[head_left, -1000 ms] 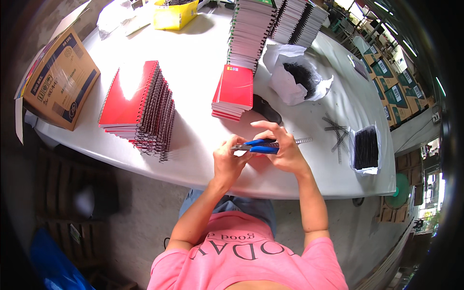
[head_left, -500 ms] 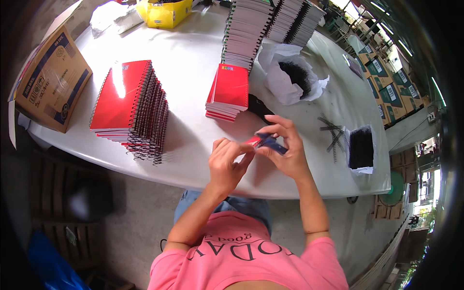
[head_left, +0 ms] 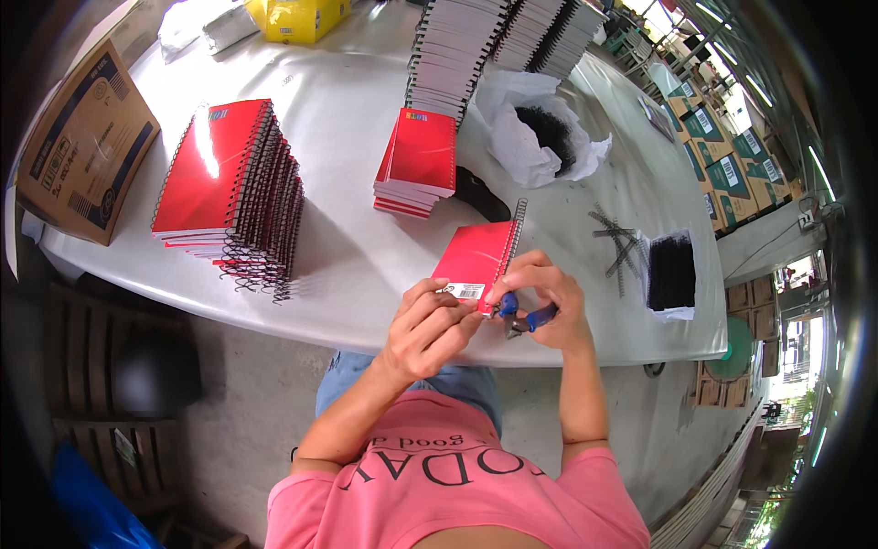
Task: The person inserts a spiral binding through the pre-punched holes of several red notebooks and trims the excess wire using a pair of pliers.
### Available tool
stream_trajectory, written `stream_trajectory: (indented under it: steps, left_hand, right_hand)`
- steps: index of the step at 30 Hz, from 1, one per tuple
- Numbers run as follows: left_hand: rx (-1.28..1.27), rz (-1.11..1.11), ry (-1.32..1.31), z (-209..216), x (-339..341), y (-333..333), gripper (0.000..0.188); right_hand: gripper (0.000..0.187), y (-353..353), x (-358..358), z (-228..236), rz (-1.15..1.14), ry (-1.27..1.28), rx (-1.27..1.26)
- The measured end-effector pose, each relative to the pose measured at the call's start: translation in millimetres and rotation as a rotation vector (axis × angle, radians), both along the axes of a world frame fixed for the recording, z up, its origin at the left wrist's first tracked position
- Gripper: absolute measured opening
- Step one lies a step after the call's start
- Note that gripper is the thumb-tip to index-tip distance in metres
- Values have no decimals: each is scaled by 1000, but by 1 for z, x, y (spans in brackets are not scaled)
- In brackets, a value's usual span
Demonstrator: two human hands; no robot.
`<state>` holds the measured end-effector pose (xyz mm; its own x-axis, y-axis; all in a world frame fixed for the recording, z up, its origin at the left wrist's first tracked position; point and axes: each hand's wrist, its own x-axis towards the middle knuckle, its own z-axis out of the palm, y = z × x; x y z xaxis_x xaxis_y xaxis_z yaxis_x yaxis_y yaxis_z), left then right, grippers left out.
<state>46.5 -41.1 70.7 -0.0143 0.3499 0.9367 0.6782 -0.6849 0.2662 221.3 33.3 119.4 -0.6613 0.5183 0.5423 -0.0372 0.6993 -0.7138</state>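
A red-covered notebook (head_left: 471, 250) shows its cover in front of me, with a white barcode label at its near end. A dark spiral coil (head_left: 517, 229) runs along its right edge and sticks out past the far end. My left hand (head_left: 424, 329) grips the notebook's near end, fingers bent over the label corner. In my right hand (head_left: 560, 306) are blue-handled pliers (head_left: 541, 317), their metal part beside the near end of the coil. My right fingertips touch the spiral edge there. Whether the jaws meet the wire is hard to make out.
Left stands a stack of red spiral notebooks (head_left: 212, 174), beside a cardboard box (head_left: 87, 146). Ahead are more red notebooks (head_left: 422, 151) and tall spiral-bound stacks (head_left: 448, 55). Loose coils (head_left: 615, 242), a coil-filled container (head_left: 670, 272) and white wrapping (head_left: 517, 165) with black coils lie right.
The notebook, small and foreshortened between my hands before, now shows its red cover and coil. Both hands have come lower and nearer to me, the pliers now at its near corner.
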Motion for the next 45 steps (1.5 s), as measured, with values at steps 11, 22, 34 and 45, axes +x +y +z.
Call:
stream_trajectory:
  steps: [11,22,34,45]
  left_hand:
    - [-571,96,-72,-9,-12,0,66]
    - [-879,152,279,-42,-25,-29,85]
    - [-613,103,92,-38,-23,-28,46]
    - [-712,-233,-871,-22,-4,-8,21]
  right_hand:
    - [62,0,10,-13,-110,-126,-194]
    - [45,-9,21,-62,-344,-515,85]
    - [38,-3,-5,-40,-234,-248,260]
    - [35,-1,-18,-7,-355,-182,103]
